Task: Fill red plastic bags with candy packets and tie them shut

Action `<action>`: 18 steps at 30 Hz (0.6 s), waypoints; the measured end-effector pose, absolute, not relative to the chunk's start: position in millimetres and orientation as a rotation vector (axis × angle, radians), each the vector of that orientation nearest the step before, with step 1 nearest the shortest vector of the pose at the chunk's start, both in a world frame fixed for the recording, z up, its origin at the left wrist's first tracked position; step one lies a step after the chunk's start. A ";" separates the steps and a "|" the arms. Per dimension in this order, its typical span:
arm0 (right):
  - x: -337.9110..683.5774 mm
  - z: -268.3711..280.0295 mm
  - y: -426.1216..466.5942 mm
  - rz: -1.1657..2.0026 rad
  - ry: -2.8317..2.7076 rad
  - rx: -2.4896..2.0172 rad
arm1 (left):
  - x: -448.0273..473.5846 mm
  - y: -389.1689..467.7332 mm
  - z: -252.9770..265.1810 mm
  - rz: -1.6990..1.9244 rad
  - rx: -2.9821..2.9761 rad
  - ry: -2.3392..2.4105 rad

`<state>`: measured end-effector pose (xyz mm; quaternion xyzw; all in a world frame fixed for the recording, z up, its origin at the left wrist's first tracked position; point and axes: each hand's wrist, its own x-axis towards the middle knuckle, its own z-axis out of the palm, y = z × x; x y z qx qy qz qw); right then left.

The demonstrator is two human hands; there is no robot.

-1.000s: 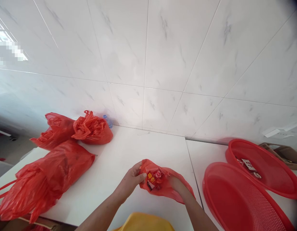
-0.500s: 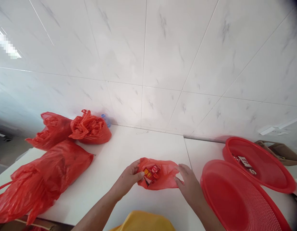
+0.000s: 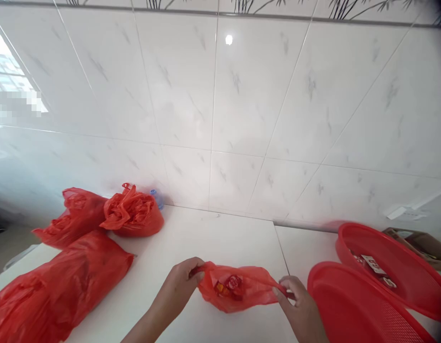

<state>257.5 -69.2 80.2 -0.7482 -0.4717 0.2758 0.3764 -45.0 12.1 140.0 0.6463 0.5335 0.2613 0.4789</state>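
Pinching the red bag (image 3: 256,286) at one end: left hand (image 3: 185,280); right hand (image 3: 299,305) pinches the opposite end. Bag stretches between them over the white table (image 3: 195,233), packets (image 3: 235,283) inside; table contact unclear. Judged light, limp, slippery, tearable; gathered ends look the best hold. Basket (image 3: 344,300) sits just beside right hand; more room toward the wall (image 3: 242,176).

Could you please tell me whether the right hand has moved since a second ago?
Yes: the right hand has moved rightward, from left of the table seam to overlapping it in this view.
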 end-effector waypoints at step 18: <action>163.0 106.7 -48.6 1.563 -1.260 -1.272 | -8.1 -4.8 141.9 0.644 1.486 1.082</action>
